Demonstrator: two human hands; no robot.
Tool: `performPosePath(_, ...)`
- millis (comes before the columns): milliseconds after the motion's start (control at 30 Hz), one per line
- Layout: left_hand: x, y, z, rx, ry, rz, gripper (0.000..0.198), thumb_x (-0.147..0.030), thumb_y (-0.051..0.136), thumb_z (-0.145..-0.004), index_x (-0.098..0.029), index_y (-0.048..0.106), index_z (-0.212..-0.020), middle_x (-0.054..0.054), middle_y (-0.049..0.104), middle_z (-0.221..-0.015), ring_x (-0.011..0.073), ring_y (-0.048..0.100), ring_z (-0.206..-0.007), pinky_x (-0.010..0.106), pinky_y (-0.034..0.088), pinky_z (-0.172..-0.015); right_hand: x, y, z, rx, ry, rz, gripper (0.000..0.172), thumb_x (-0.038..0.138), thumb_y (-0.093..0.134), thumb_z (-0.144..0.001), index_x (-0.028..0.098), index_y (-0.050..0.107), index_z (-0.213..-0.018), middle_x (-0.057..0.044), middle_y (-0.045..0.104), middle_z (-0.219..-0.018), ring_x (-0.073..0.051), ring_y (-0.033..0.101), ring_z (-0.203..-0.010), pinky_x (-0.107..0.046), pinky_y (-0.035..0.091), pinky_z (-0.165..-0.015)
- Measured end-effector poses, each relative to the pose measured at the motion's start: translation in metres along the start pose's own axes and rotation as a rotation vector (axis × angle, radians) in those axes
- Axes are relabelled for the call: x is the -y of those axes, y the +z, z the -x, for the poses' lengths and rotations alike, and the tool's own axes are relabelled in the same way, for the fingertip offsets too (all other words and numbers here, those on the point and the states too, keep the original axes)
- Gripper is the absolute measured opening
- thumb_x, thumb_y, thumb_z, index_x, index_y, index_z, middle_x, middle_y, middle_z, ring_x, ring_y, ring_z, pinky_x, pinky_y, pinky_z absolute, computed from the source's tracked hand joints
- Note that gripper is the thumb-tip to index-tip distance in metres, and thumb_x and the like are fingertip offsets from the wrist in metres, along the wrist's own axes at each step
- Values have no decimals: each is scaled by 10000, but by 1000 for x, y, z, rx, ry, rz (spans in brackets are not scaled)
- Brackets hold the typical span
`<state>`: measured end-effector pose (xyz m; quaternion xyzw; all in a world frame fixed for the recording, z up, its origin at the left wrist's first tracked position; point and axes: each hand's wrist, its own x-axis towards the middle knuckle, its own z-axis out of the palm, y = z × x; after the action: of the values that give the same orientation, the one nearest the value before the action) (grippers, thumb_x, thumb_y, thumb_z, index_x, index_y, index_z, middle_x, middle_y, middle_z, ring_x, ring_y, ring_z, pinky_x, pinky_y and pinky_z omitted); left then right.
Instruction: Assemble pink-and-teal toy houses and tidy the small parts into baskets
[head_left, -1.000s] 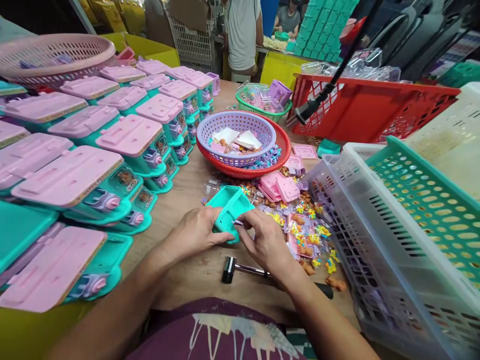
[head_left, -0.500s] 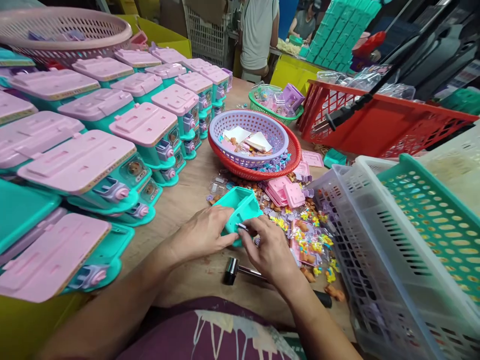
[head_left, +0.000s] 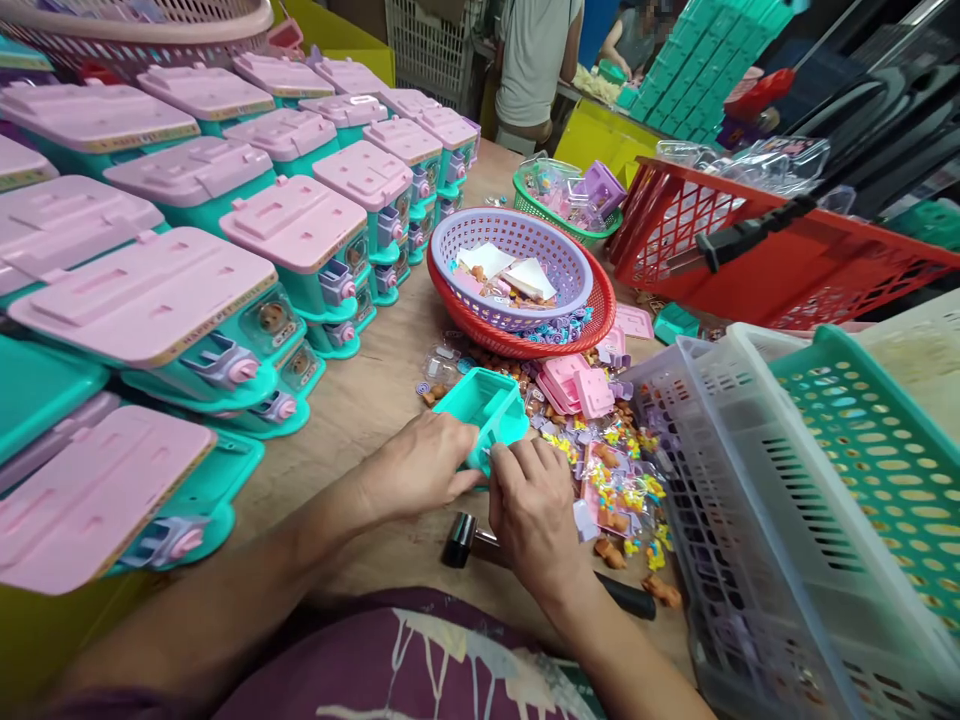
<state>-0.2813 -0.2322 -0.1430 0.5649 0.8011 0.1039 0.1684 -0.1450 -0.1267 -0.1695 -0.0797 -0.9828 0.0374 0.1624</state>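
Observation:
A teal plastic toy box [head_left: 487, 400], open at the top, is tilted on the table in front of me. My left hand [head_left: 424, 458] grips its near left side, thumb toward the front. At the box's near right end, my right hand [head_left: 534, 505] is closed with the fingertips pressed against the wall; whatever they pinch is hidden. A small hammer [head_left: 459, 540] with a black head lies under my right hand, its black handle reaching out to the right.
Pink-lidded teal toy boxes [head_left: 150, 290] stand in rows on the left. A purple basket [head_left: 442, 255] rests in a red basket [head_left: 439, 310] ahead. Small brown and yellow parts [head_left: 630, 490] are strewn to the right, beside clear and green crates [head_left: 750, 450]. A person [head_left: 536, 60] sits farther back.
My right hand has turned and closed in against the box's near wall; the small dark piece seen at its fingertips is now hidden. The view has shifted slightly.

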Motion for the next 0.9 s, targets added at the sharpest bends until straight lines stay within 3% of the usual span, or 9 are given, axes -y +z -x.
performPosePath(333,-3,3,-2,-28,51,0,168,-296,657,-853,-130,658,-827,118,713,-853,271,672,-846,345,486,-751,-9,-5,-4,48,-75,30,202,125,432,-926,177,578,-797,-81,549,-807,-235,418,-794,-380,313,-711)
performPosePath(433,0,3,-1,-38,26,55,203,-328,687,-835,-139,646,-774,93,704,-792,248,660,-785,314,455,-684,-18,-2,-2,24,-46,-144,189,178,463,-958,180,624,-859,-65,571,-825,-211,452,-802,-368,353,-744)
performPosePath(567,5,3,1,-42,-14,185,270,-389,680,-838,-158,621,-710,40,672,-697,187,613,-662,276,378,-595,-25,8,3,-95,203,-630,156,259,516,-971,206,655,-923,-35,572,-835,-171,526,-803,-323,427,-728)
performPosePath(667,5,4,2,-73,-42,163,286,-419,653,-851,-157,631,-736,46,671,-701,191,607,-661,276,347,-584,-23,13,6,-150,348,-879,185,277,498,-983,225,639,-1091,-29,622,-900,-151,581,-793,-299,469,-706)
performPosePath(767,3,5,1,-80,-58,133,260,-399,647,-849,-152,651,-769,67,691,-745,212,627,-714,281,342,-602,-18,13,6,-184,322,-922,225,263,516,-974,253,627,-1169,-35,656,-990,-157,617,-878,-312,498,-785)
performPosePath(900,4,3,-1,-58,-47,240,219,-360,644,-845,-163,655,-750,49,698,-753,188,626,-716,265,344,-615,-14,15,5,-295,294,-860,80,244,600,-929,228,652,-987,-47,653,-977,-176,607,-950,-349,490,-865)
